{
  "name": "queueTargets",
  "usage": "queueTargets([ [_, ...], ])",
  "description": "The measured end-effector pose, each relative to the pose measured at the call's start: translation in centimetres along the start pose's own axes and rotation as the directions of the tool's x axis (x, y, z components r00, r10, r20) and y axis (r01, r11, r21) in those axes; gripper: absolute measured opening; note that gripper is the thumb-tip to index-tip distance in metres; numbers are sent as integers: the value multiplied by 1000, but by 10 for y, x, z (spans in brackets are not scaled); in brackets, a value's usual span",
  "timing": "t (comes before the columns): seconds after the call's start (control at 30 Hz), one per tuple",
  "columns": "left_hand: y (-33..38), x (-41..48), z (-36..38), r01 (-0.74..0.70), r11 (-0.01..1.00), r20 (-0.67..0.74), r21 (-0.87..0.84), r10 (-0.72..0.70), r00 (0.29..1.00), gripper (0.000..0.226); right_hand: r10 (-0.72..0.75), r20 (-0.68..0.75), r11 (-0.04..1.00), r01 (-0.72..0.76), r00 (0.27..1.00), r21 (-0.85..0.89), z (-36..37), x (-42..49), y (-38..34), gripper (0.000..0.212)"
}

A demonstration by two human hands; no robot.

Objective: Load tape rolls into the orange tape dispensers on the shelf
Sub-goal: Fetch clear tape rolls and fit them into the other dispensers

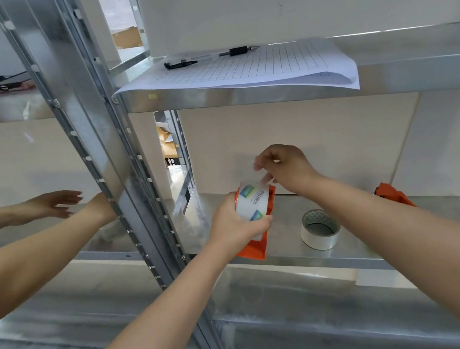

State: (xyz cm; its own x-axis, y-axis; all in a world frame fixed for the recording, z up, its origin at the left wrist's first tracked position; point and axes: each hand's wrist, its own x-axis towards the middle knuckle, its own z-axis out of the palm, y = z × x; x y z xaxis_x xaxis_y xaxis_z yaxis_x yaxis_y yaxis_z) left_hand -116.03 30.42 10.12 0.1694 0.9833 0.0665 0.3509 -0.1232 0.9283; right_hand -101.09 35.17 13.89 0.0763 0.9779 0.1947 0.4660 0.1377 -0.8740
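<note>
On the lower shelf (287, 225) a tape dispenser (258, 230) stands at the left, near the upright post (116, 163), with a tape roll (252, 201) in it. The left hand (233, 229) grips roll and dispenser from the near side; the right hand (286, 169) is behind and above, pinching the tape's end. To the right lies a second tape roll (320, 229), flat; farther right, a second dispenser (393, 194), partly behind the right forearm. On the shelf above lie gridded paper sheets (251, 73), overhanging the front edge, with a pen (237, 50) at their back
</note>
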Motion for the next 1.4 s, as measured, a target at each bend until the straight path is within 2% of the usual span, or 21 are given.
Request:
queueTargets([
  [0.1,0,-3,-4,-12,999,-9,-35,12,1000,47,22,18,1000,-22,1000,11,2,7,1,18],
  [0.23,-1,-10,-10,-40,999,7,-8,40,999,54,133,-45,979,-124,990,163,0,17,8,21],
  [0.4,3,-15,-6,0,995,-20,-101,-2,1000,58,142,-17,983,-139,990,118,5,30,9,16],
  [0.5,6,-17,-9,-23,993,-53,-114,17,998,50,189,-39,970,-180,981,166,8,39,13,21],
  [0.57,3,-22,-7,-49,996,-18,-81,47,999,46,262,-101,942,-232,960,241,1,46,20,24],
  [0.6,1,-27,-3,-55,997,3,-51,55,998,45,276,-111,943,-246,955,224,-4,48,23,25],
  [0.73,-1,-38,8,-89,995,-27,-50,87,996,42,321,28,932,-321,947,167,-13,55,20,16],
  [0.8,2,-44,9,-120,992,-31,-42,119,992,44,414,144,885,-435,899,168,-13,53,23,13],
  [0.9,5,-49,7,-143,988,-77,-57,139,987,43,535,417,775,-624,735,105,-13,46,37,17],
  [0.93,7,-49,6,-154,986,-85,-67,148,985,43,545,483,756,-651,686,72,-13,44,42,17],
  [1.0,9,-49,6,-171,981,-97,-88,163,982,42,517,576,724,-682,633,99,-12,39,51,16],
  [1.13,13,-46,6,-161,968,-123,-193,139,983,39,409,669,637,-719,621,277,-5,21,55,27],
  [1.23,12,-41,7,-131,941,-161,-311,84,983,40,340,654,604,-690,676,399,6,4,59,39],
  [1.3,11,-36,7,-92,909,-179,-406,20,984,41,369,627,491,-717,686,495,14,-10,70,44],
  [1.4,7,-25,4,-5,832,-180,-555,-114,977,29,368,640,272,-736,675,620,28,-37,85,53],
])
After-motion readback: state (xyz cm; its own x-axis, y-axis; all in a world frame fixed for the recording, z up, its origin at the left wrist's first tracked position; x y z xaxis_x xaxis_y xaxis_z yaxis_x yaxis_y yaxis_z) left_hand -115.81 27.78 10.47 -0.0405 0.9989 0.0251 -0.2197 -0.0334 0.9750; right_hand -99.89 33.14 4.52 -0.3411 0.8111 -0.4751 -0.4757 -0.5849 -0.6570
